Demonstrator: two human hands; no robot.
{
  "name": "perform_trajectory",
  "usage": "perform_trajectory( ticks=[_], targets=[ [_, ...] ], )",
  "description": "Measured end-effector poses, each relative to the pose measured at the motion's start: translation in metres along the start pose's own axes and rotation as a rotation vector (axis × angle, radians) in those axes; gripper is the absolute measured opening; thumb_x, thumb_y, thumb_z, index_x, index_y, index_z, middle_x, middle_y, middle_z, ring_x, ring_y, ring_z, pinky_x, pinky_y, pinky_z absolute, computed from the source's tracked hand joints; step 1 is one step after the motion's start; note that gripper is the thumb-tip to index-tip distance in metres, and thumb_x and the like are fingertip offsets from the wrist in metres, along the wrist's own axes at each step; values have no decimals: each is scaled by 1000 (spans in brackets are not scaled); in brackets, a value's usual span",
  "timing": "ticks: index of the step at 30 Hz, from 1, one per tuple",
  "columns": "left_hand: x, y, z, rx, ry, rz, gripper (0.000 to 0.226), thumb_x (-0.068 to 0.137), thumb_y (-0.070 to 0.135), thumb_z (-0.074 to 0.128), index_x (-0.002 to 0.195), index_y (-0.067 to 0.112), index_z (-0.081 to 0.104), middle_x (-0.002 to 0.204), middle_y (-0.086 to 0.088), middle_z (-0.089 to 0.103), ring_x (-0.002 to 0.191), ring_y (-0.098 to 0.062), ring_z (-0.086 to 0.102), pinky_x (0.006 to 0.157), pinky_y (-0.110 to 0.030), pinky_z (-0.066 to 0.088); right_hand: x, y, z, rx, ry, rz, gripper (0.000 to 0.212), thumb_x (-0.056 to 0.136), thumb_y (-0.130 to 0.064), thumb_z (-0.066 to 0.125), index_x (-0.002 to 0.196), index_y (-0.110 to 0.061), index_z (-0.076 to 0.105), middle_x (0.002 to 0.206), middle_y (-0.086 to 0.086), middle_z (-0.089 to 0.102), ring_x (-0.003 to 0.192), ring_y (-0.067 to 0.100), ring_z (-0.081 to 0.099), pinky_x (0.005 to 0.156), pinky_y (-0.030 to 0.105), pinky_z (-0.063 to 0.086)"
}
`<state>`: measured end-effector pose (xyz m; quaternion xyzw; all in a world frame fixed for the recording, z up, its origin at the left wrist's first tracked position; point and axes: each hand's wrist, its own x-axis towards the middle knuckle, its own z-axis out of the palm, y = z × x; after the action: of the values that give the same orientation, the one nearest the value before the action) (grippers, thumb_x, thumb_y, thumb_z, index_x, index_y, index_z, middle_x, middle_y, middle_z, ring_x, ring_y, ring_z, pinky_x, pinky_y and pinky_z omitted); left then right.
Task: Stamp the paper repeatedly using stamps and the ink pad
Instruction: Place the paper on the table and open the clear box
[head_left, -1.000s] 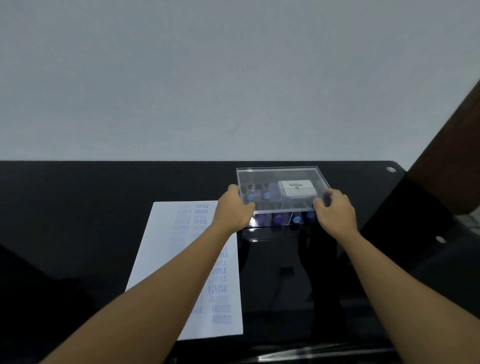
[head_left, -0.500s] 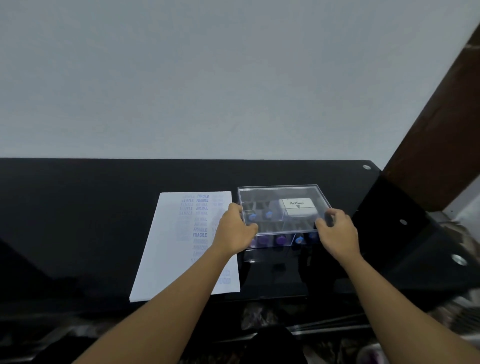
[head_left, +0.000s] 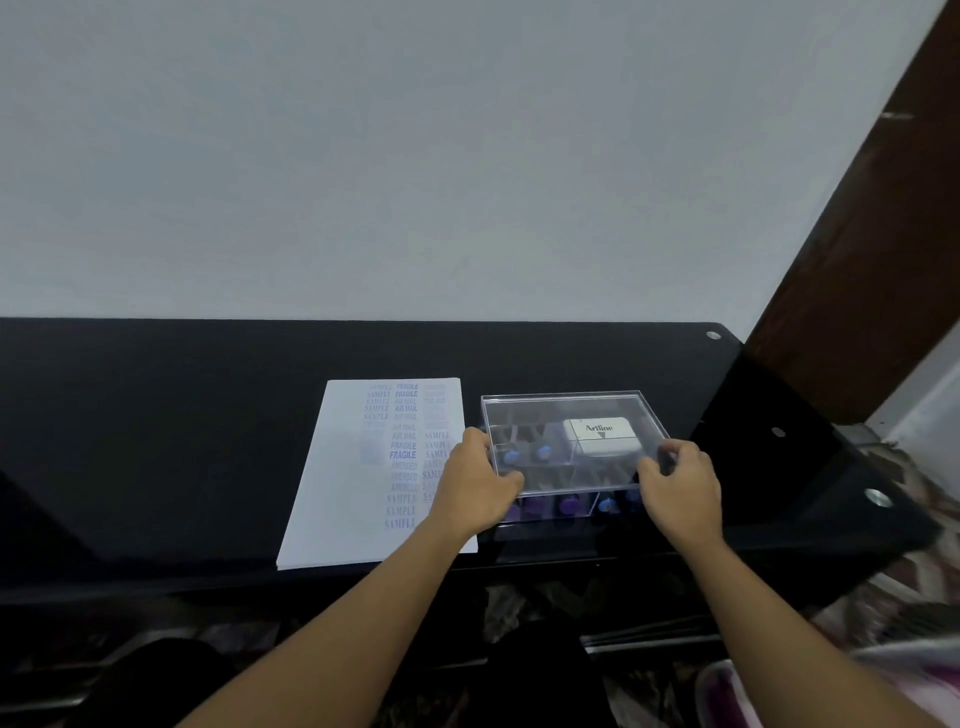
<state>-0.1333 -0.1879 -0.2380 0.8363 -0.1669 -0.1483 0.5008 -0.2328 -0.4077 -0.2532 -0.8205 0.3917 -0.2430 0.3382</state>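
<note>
Black and glossy, the table (head_left: 156, 441) runs along a pale grey wall (head_left: 415, 156). A clear plastic box (head_left: 566, 415) sits towards its right end. Both of the person's hands are on the box. The left hand (head_left: 478, 483) curls round the near left corner, thumb on top of the see-through lid. The right hand (head_left: 680, 488) pinches the near right edge, its fingers bent over the rim. From here I cannot tell whether the lid is seated or just raised.

Inside, at the far right, lies a white ink pad case (head_left: 600, 436) marked "Artline". Blue and purple stamp handles (head_left: 569, 505) show in the near row, with two more blue ones behind the left hand.

Just beside the box on the left lies the white paper (head_left: 337, 493), near the table's front edge. It is covered in columns of blue prints reading SAMPLE, FRAGILE, AIR MAIL and AMENDED. The left forearm crosses its near right corner. A brown wooden frame (head_left: 883, 260) rises at the far right.
</note>
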Motion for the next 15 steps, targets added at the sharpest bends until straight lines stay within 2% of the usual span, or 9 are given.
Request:
perform_trajectory(
  ticks=[8,10,13,15],
  targets=[
    [-11,1,3,-6,-34,1,36,83,18,71,110,23,47,106,5,63,91,-11,62,78,-28,55,-11,4,-6,-2,40,8,37,89,-19,62,124,-8,60,124,11,56,114,29,55,98,40,42],
    [-11,2,2,-13,-32,-11,35,85,17,70,112,22,47,104,5,62,88,-9,61,72,-23,53,-10,3,-7,-14,28,9,37,89,-19,62,124,-8,60,124,11,56,115,30,55,98,41,42],
    [-10,6,0,-18,-19,-31,25,94,19,63,108,22,43,93,14,51,76,-1,52,57,-11,38,-8,1,-10,-45,-2,19,38,89,-23,62,125,-11,57,124,9,55,116,30,54,100,45,44],
    [-5,8,0,2,8,-39,17,94,22,60,103,18,47,95,9,53,74,-3,51,59,-16,39,-5,-3,-13,-63,-8,19,40,90,-25,61,128,-11,55,126,9,54,116,30,54,99,47,45]
  ],
)
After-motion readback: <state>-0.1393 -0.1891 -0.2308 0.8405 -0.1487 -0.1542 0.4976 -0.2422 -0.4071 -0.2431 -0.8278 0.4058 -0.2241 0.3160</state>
